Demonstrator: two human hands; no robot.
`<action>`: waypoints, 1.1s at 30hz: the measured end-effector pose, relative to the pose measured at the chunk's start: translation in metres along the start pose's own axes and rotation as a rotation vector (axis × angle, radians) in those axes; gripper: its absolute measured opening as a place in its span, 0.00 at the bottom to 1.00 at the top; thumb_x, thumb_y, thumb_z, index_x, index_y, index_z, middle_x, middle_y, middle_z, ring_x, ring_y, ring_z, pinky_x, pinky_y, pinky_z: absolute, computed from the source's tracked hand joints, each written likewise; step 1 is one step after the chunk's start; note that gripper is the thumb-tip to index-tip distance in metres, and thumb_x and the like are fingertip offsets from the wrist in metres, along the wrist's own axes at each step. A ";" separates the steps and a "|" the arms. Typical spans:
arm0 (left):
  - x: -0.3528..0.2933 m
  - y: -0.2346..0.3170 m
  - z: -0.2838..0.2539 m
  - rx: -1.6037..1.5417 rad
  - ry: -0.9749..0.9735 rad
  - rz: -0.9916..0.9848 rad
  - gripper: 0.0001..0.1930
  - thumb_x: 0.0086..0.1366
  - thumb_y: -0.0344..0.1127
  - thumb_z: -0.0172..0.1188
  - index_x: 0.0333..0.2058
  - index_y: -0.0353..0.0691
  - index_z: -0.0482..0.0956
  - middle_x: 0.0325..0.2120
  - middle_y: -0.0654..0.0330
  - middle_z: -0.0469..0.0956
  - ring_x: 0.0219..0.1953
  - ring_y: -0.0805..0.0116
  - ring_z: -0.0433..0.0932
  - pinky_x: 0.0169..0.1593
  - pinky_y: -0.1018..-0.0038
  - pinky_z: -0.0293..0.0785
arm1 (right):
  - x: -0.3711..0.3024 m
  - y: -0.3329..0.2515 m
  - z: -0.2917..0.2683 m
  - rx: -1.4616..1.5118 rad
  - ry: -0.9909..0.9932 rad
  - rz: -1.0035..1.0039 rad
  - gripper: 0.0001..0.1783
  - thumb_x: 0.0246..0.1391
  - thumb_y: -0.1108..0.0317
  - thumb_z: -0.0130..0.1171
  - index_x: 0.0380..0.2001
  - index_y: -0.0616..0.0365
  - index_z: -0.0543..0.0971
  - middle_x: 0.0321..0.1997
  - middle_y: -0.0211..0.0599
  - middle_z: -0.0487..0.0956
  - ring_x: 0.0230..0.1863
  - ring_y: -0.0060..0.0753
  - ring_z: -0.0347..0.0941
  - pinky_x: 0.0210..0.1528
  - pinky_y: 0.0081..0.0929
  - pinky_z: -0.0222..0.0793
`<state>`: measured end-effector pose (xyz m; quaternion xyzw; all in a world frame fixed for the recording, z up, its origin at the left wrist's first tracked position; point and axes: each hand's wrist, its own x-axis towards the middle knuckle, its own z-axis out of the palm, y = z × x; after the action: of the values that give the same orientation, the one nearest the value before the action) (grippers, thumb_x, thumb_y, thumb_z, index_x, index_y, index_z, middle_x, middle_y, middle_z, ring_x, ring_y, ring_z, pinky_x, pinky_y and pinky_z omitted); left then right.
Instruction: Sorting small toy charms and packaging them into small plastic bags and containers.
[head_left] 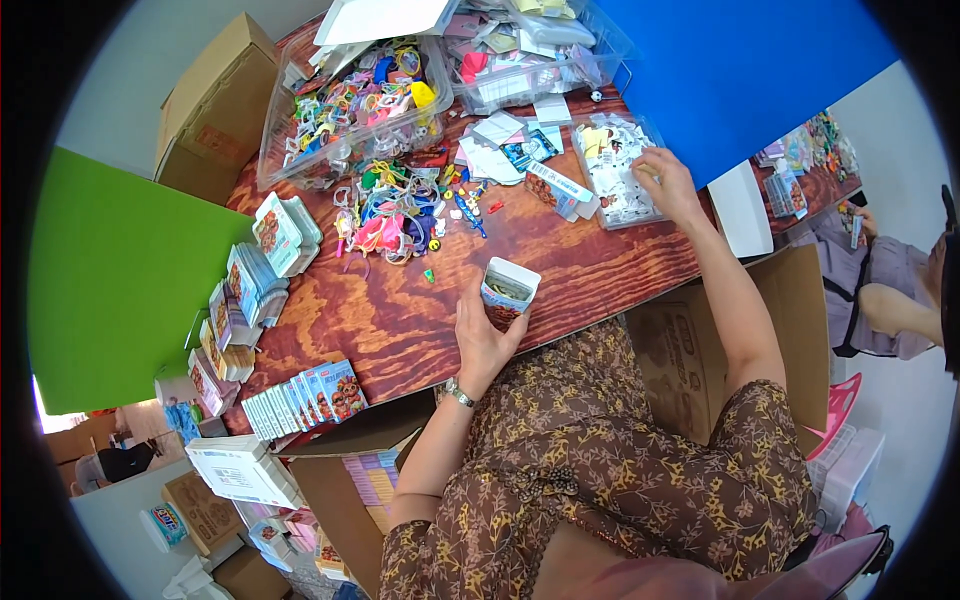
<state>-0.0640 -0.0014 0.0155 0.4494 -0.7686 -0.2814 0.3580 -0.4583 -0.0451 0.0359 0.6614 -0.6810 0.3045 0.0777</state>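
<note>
At the grip: left hand (484,335) wraps around a small open carton (508,292), fingers pressed against its sides, holding it upright just above the wooden table (600,265).
Carton: white rim, printed colourful sides, flap open at the top, something greenish inside that is too small to make out.
Right hand: right hand (667,185) reaches far forward and to the right of the carton, fingers curled down into a shallow clear tray (620,170) of small white pieces; whether it pinches a piece cannot be told.
Just beyond the carton: a loose heap of colourful plastic rings and trinkets (395,210) lies on the table, ahead and to the left.
Farther ahead: two clear bins (350,100), one packed with more colourful pieces, one with packets.
Left of the grip: stacks of small printed cartons (305,392) line the table edge.
Beside the right arm: an open cardboard box (790,300) and a blue panel (740,70).
</note>
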 end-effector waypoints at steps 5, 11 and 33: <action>0.003 0.001 0.005 0.045 0.009 -0.073 0.43 0.50 0.40 0.75 0.63 0.34 0.65 0.47 0.45 0.77 0.47 0.46 0.76 0.49 0.57 0.74 | 0.023 -0.053 -0.025 0.525 -0.341 0.447 0.08 0.62 0.66 0.61 0.41 0.57 0.81 0.32 0.35 0.82 0.35 0.31 0.79 0.38 0.28 0.72; 0.014 0.010 0.013 0.094 0.063 -0.032 0.42 0.49 0.37 0.74 0.62 0.34 0.65 0.48 0.44 0.77 0.47 0.43 0.77 0.48 0.56 0.76 | 0.019 -0.175 -0.036 0.655 -0.540 -0.068 0.07 0.59 0.68 0.62 0.38 0.60 0.81 0.29 0.37 0.81 0.28 0.29 0.77 0.34 0.30 0.70; -0.008 -0.026 0.007 0.005 0.207 0.123 0.47 0.50 0.36 0.78 0.65 0.40 0.60 0.54 0.42 0.74 0.52 0.45 0.78 0.48 0.61 0.80 | -0.066 -0.199 0.038 0.622 -0.229 -0.285 0.18 0.46 0.71 0.73 0.43 0.57 0.83 0.47 0.41 0.81 0.44 0.44 0.81 0.43 0.35 0.80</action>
<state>-0.0544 -0.0043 -0.0105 0.4289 -0.7543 -0.2088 0.4510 -0.2512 0.0037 0.0338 0.7717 -0.4608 0.4072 -0.1624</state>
